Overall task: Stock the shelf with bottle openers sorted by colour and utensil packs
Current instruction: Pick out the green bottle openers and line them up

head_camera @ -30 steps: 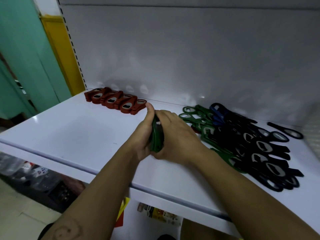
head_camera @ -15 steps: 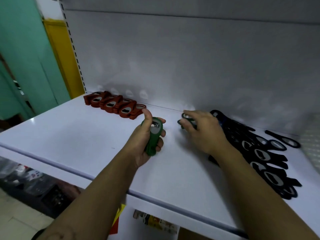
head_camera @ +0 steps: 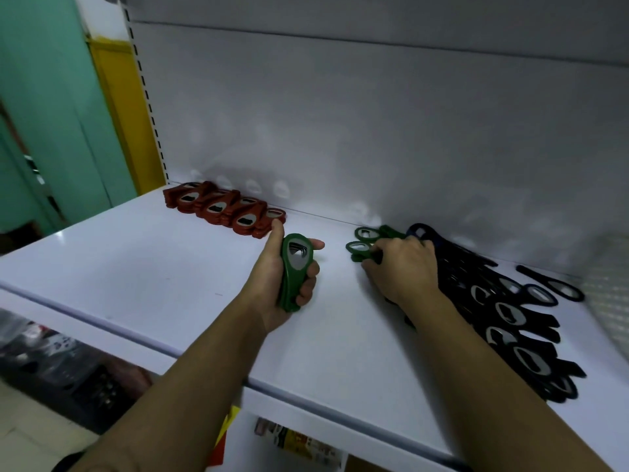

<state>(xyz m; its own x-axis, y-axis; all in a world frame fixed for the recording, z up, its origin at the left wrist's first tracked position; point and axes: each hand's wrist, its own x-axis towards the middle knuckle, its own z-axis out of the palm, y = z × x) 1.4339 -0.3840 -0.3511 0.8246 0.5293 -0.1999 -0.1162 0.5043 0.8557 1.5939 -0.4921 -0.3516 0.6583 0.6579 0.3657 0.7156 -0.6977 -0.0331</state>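
A stack of green bottle openers (head_camera: 294, 270) is gripped in the left hand (head_camera: 269, 284) above a white shelf (head_camera: 136, 267); loose green openers (head_camera: 360, 248) are grasped by the right hand (head_camera: 403, 267).

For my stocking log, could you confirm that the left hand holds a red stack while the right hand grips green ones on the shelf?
Not quite: the head view shows the left hand holding a green stack, not a red one; the red openers lie in a row at the back. The right hand does grip green ones on the shelf.
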